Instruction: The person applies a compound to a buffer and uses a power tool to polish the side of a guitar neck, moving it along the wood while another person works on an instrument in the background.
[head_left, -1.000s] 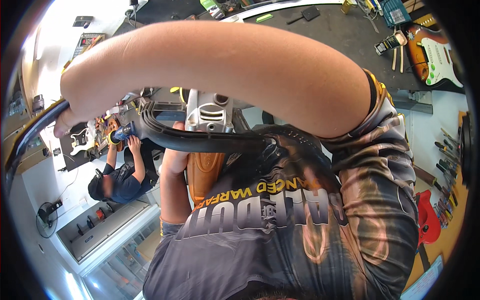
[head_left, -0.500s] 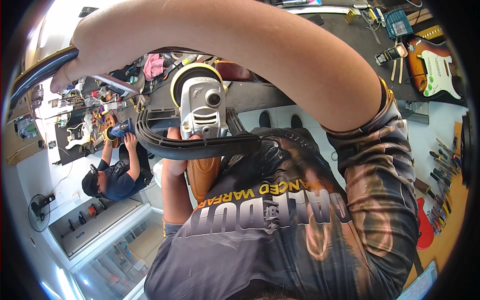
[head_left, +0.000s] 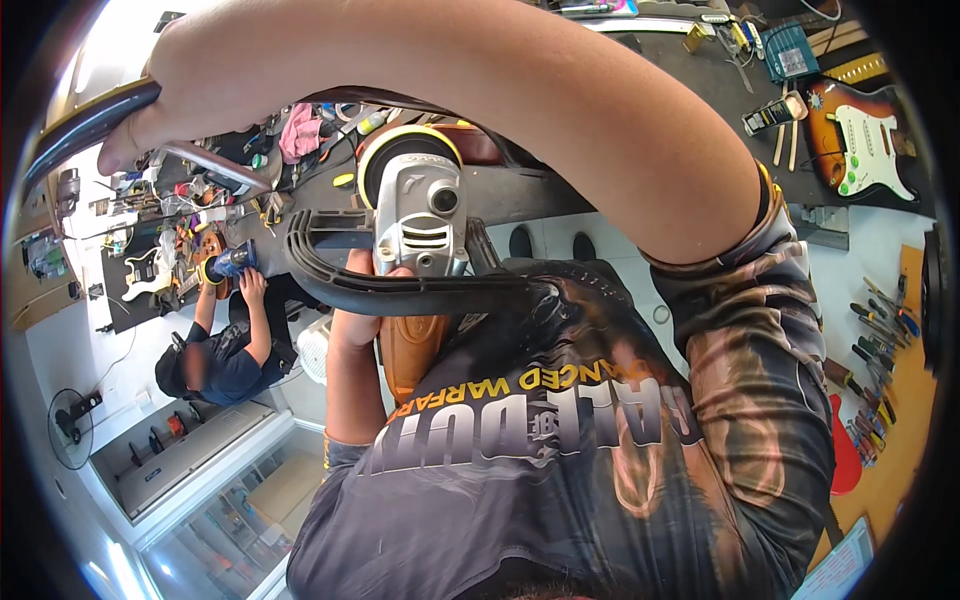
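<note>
My left hand (head_left: 355, 328) is wrapped round the body of an angle polisher (head_left: 420, 212), which has a silver gear head, a tan housing and a black loop handle (head_left: 430, 297). Its round pad (head_left: 385, 165), dark with a yellow rim, is at the far end of the head. Next to the pad shows a glossy reddish-brown piece (head_left: 478, 147), partly covered by my right arm; contact with the pad cannot be made out. Far to the left, my right hand (head_left: 130, 135) grips a dark glossy curved piece (head_left: 85, 125); its kind is unclear and most fingers are hidden.
A cluttered bench runs across the back, with a pink cloth (head_left: 299, 132). On the right lie a sunburst electric guitar body (head_left: 825, 150) and a small container (head_left: 775, 112). At left, a co-worker (head_left: 215, 360) holds a blue power tool (head_left: 235, 262). Hand tools (head_left: 880, 340) line the right.
The polisher and my left hand have shifted slightly to the right. The surroundings have slid a little left in view. Both hands keep their grip.
</note>
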